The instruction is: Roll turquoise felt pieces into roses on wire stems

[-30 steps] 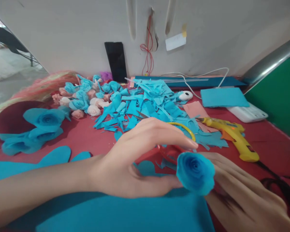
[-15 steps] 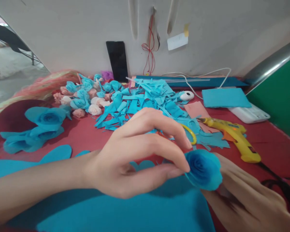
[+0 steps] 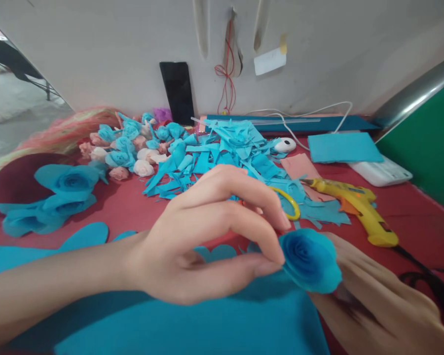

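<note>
The red desk (image 3: 410, 207) carries everything, and a large blue foam sheet (image 3: 192, 320) covers its near edge, lying under both hands. Beyond the left hand's knuckles a wide heap of blue foam scraps (image 3: 225, 153) spreads across the middle of the desk. Farther off to the left of that hand sit two big blue foam roses (image 3: 64, 185), and behind them a cluster of small blue and pink foam rosebuds (image 3: 133, 148).

The left hand (image 3: 192, 246) reaches in from the left, its forearm lying across the sheet; thumb and fingers are pinched together on the left edge of a rolled blue foam rose (image 3: 311, 259). The right hand (image 3: 377, 305) comes in from the lower right and lies beneath and behind the rose, its fingers curled about the underside; the grip there is mostly hidden by the petals. The rose is thus held between the two hands, just above the sheet, its spiral centre turned toward the camera.

Beyond the right hand lies a yellow hot glue gun (image 3: 358, 209), nozzle pointing left. Just past the left hand's fingertips shows the yellow handle loop of a pair of scissors (image 3: 290, 202), largely hidden by the fingers.
</note>
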A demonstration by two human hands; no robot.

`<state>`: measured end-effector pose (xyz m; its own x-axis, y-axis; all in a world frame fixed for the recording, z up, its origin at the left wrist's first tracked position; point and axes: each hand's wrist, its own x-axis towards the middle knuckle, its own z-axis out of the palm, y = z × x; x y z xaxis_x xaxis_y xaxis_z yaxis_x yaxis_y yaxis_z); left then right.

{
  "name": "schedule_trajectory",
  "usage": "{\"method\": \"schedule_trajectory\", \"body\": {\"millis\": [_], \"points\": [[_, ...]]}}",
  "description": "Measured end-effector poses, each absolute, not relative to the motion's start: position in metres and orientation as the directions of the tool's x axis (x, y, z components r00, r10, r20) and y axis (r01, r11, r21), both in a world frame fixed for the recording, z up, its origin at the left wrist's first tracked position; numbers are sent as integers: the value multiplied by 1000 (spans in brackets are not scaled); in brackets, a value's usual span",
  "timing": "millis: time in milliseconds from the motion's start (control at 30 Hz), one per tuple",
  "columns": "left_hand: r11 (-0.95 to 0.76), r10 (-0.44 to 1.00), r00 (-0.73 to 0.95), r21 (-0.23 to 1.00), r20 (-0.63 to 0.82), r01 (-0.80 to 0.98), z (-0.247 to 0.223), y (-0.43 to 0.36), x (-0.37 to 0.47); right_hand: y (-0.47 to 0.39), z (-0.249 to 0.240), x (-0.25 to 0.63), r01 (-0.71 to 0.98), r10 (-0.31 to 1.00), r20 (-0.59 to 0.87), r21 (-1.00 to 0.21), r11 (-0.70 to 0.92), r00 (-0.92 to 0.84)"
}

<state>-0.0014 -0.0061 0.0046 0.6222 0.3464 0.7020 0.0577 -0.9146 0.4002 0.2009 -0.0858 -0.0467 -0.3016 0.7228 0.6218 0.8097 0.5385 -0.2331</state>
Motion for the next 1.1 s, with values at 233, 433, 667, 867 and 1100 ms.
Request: {"method": "schedule_trajectory", "body": {"millis": [233, 433, 667, 867, 1100], "points": [[-931, 321, 630, 358, 707, 72, 4, -6, -1, -86, -49, 195, 824, 747, 640, -317, 470, -180], [-923, 336, 611, 379, 717, 63, 2, -7, -1, -81, -44, 190, 795, 784, 612, -424, 433, -101], [-749, 424, 706, 658, 567, -79, -14, -1, -1, -82, -48, 195, 803, 758, 626, -351, 483, -182], [-630, 444, 782, 773, 437, -74, -21, 0, 6, -81, -49, 197, 776, 659, 676, -204, 597, -330], [-666, 438, 759, 741, 482, -86, -23, -2, 5, -83, -51, 192, 797, 624, 729, -185, 575, -281]]}}
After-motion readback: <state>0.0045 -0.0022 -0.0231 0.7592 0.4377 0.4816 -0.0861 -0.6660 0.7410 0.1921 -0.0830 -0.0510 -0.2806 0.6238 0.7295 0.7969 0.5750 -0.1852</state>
